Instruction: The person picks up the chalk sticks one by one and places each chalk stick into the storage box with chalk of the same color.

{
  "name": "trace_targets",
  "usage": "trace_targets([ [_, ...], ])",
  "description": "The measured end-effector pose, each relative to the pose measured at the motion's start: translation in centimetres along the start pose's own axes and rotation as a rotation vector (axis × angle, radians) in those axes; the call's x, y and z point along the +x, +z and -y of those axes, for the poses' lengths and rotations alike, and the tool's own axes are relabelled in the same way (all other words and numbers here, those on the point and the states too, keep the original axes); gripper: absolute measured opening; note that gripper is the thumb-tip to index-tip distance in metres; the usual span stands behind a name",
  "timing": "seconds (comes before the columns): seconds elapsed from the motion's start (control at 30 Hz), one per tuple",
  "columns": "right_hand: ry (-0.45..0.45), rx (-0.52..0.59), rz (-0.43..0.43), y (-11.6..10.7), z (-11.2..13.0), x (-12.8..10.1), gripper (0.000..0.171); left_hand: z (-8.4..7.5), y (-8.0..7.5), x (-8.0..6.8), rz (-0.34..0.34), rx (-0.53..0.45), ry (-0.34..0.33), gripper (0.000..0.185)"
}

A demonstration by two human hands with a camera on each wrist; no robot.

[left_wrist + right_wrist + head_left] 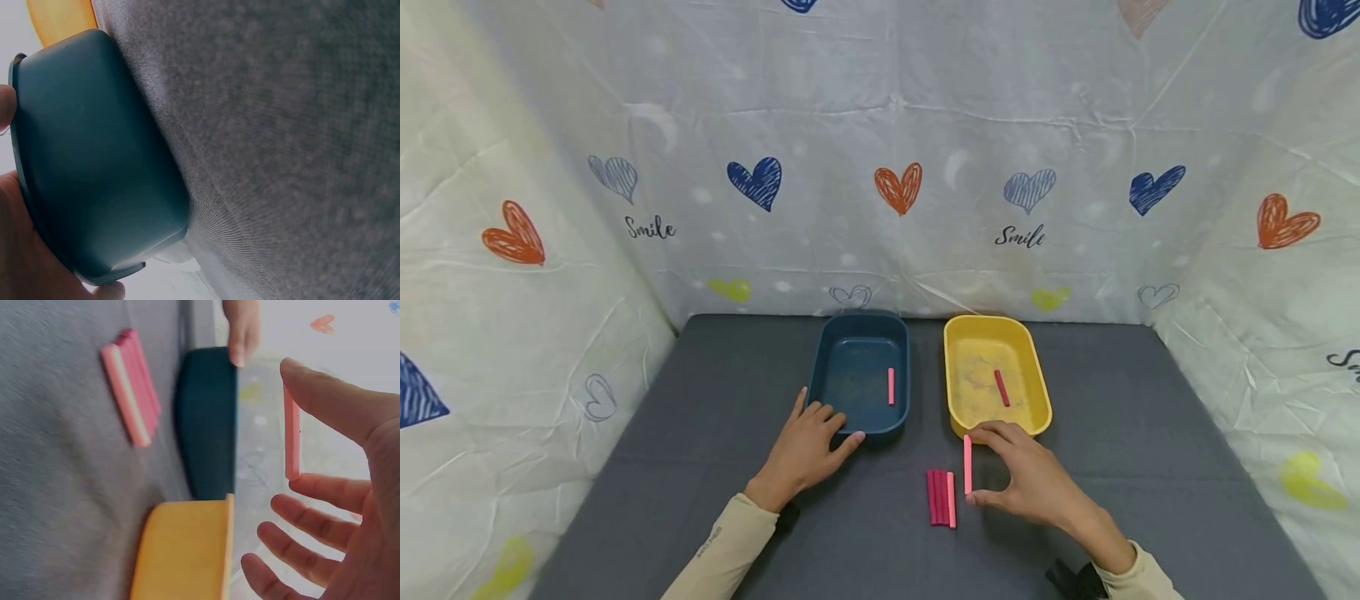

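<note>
Right hand (1036,479) pinches pink stick (967,467)

Thumb (319,390) and fingertip clamp its two ends, so the stick's long axis spans the grip and points toward the yellow tray (985,346), just beyond. Farther off, leftward of the grip, sits the blue tray (853,371) (a second pink stick (891,386) lies inside); the left hand (805,448) is nearer, holding its rim. Just left of the grip, a row of sticks (938,497) lies on the table (1138,433).

White backdrop (835,125) (heart-printed), grey tablecloth (1120,433)
</note>
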State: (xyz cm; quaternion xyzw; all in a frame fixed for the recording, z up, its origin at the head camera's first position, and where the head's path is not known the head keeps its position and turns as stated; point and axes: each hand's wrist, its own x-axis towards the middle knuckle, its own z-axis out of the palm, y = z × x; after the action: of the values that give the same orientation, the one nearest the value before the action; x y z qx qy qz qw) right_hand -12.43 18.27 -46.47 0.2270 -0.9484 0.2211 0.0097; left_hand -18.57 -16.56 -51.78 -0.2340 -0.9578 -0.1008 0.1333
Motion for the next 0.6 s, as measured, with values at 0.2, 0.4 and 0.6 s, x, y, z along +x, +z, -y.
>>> trace_targets([
  [0.2, -0.031, 0.032, -0.054, -1.3, 0.2, 1.6, 0.086, 0.1, 0.0, 0.0, 0.004, 0.002, -0.006, 0.044],
  [0.4, -0.039, 0.082, -0.051, -1.8, 0.7, 3.1, 0.086, 0.1, 0.0, -0.2, 0.023, 0.001, -0.009, 0.045],
  [0.6, -0.059, 0.109, -0.089, -2.2, 1.3, 4.8, 0.083, 0.2, 0.1, 0.1, 0.017, 0.007, -0.007, 0.046],
])
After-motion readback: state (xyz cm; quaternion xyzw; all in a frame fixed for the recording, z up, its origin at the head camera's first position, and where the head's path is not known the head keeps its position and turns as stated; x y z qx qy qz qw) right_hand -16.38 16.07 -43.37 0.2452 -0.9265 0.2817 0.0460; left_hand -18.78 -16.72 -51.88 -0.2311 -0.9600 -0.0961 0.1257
